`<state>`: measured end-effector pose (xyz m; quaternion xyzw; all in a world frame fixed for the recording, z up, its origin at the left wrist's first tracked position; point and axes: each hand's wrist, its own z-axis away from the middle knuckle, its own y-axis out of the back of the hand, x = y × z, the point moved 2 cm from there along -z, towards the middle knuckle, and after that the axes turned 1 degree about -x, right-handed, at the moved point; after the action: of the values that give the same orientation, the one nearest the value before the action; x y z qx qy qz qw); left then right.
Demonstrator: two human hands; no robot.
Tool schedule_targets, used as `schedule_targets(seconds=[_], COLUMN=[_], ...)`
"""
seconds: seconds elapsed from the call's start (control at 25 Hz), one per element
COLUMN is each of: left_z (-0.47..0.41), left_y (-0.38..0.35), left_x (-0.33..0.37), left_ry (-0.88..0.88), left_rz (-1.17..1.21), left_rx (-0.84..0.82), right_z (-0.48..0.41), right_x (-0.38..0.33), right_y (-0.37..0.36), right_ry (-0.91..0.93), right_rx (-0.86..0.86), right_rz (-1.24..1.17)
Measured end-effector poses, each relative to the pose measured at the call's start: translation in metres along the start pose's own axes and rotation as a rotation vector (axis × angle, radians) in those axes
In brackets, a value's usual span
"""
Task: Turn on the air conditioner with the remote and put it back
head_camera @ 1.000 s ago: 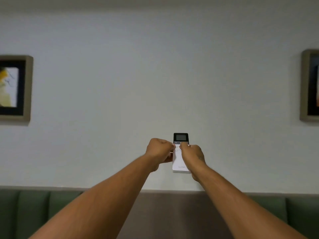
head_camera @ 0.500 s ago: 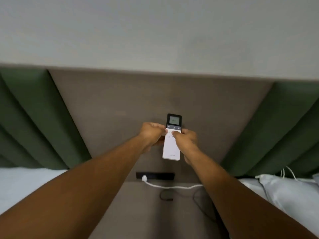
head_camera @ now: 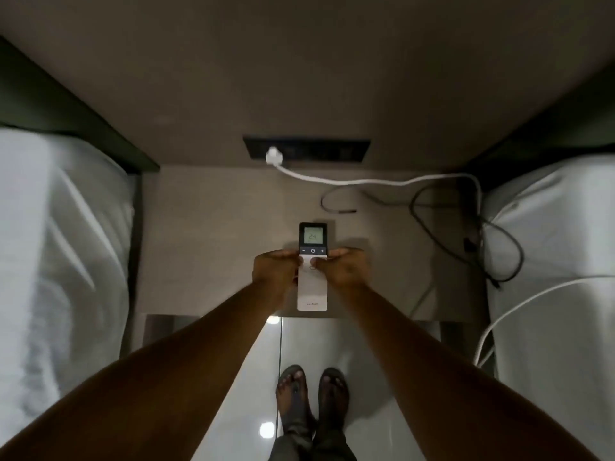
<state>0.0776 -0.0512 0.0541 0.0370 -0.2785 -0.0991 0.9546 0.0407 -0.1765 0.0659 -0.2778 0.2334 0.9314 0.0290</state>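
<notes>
White plastic makes the lower body of the remote (head_camera: 312,287), and its top part is black with a small lit screen that reads 24; under the screen there is a row with minus, power and plus signs. In the head view, the only view, the remote is held in the middle of the picture, above the front half of a grey-brown bedside table (head_camera: 213,247), with its screen end pointing away from the person. Both hands hold it. The left hand (head_camera: 275,272) grips the left edge with the fingers curled behind the body and the thumb on the white front, just under the button row. The right hand (head_camera: 346,269) does the same on the right edge, and its thumb lies beside the other thumb, so the two thumbs almost touch. Whether the remote already touches the table top I cannot tell. At the back of the table a black socket panel (head_camera: 332,149) sits in the wall, with a white plug (head_camera: 274,154) in it and a white cable (head_camera: 382,182) running to the right. Black cables (head_camera: 499,237) lie near the right edge. White bedding (head_camera: 56,247) is on both sides. Below, two feet in sandals (head_camera: 311,394) stand on a shiny tiled floor (head_camera: 253,377).
</notes>
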Motion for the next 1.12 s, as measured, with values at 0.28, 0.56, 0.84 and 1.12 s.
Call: schedule_targets(seconds=[0.28,0.56,0.84,1.12], left_z=[-0.078,-0.091,-0.099,-0.066], left_y=[-0.010,-0.016,-0.015,-0.009], left_x=[-0.075,-0.080,-0.088,-0.057], left_ry=[0.077,0.050,-0.017,-0.128], left_rz=[-0.052,-0.092,-0.139,-0.346], left_rx=[0.072,0.152,0.163,0.196], right_z=[-0.063,-0.075,-0.081,-0.065], right_x=[0.064,0.064,0.066,0.054], right_y=[-0.046,-0.044,-0.045,-0.036], right_ry=[-0.067,-0.005,-0.002,0.019], right_rx=[-0.066,-0.005,0.015,-0.001], right_rz=[0.126,0.220,0.228,0.261])
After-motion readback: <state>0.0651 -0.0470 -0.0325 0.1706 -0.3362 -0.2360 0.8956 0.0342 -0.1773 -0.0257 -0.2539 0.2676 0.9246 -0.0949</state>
